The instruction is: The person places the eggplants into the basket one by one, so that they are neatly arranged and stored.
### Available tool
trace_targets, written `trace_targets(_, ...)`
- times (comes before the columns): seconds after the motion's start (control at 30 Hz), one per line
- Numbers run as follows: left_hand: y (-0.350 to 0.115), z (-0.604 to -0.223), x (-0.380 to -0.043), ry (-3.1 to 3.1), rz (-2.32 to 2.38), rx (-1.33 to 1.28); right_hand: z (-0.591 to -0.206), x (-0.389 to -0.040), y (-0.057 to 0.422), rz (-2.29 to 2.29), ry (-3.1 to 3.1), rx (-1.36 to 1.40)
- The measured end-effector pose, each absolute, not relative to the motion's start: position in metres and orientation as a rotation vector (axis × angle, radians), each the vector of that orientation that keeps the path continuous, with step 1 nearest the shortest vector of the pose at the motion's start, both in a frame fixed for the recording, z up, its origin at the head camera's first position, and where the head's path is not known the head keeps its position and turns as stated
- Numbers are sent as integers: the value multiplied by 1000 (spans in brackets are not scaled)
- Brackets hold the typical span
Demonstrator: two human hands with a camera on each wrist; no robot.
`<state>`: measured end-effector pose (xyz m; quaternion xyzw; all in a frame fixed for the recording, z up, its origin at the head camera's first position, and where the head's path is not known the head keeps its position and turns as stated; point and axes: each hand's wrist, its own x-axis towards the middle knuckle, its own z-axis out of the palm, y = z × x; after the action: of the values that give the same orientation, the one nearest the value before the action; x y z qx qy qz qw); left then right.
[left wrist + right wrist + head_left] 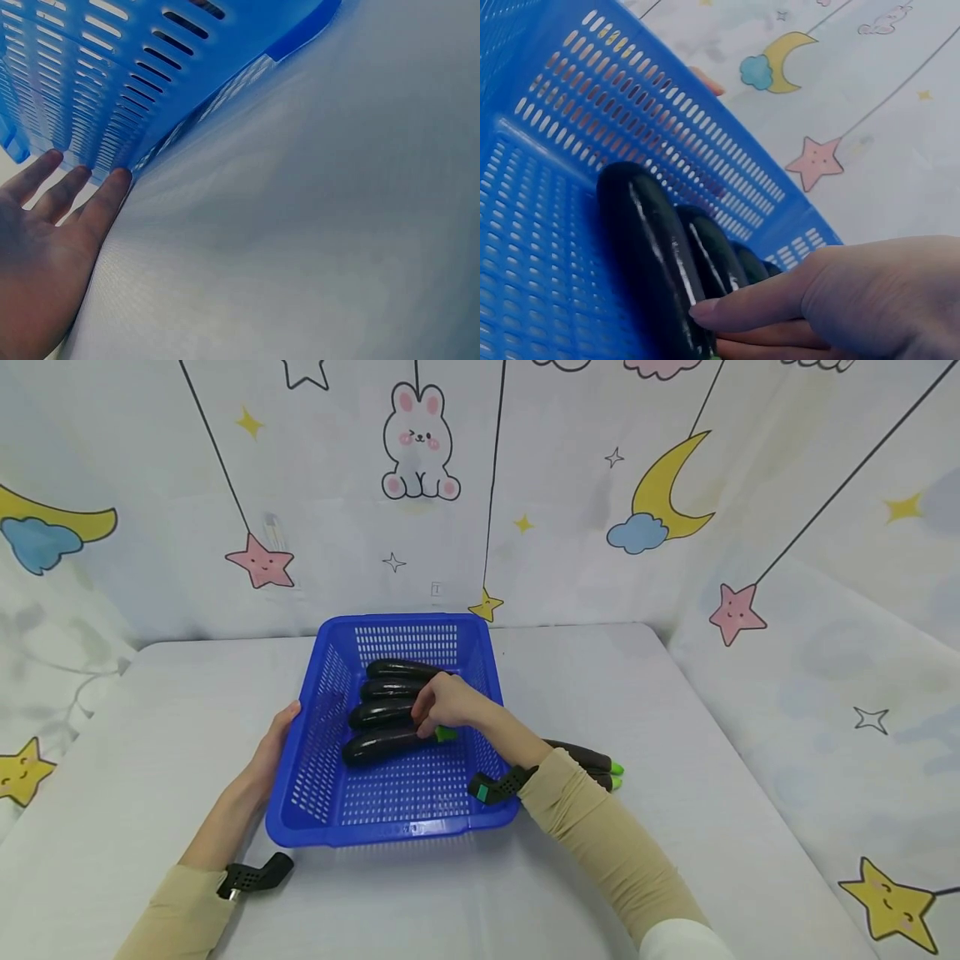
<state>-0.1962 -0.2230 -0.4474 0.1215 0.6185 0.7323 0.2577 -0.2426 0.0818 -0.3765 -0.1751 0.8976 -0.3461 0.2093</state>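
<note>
A blue plastic basket (405, 835) with slotted walls stands on the table. Inside, several dark, glossy eggplants lie side by side; the nearest eggplant (382, 746) has a green stem end. My right hand (453, 700) reaches over the basket's right side and grips this nearest eggplant close to its stem. In the right wrist view the thumb (727, 311) lies on the eggplant (649, 247), and the other fingers go down behind it, partly hidden. Against the basket's outer left wall rests my left hand (52, 247), its fingers extended and touching the slotted side.
Two more eggplants (592, 758) lie on the table right of the basket, partly covered by the right forearm. A white cloth (600, 677) covers the table. Behind and beside it hang white curtains (322, 485) printed with stars, moons and a rabbit.
</note>
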Motion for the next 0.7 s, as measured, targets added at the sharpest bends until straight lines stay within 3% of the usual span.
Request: trace_targets(0.7, -223, -445, -195, 1610, 1996, 341, -370, -243, 84, -1156, 2396, -528)
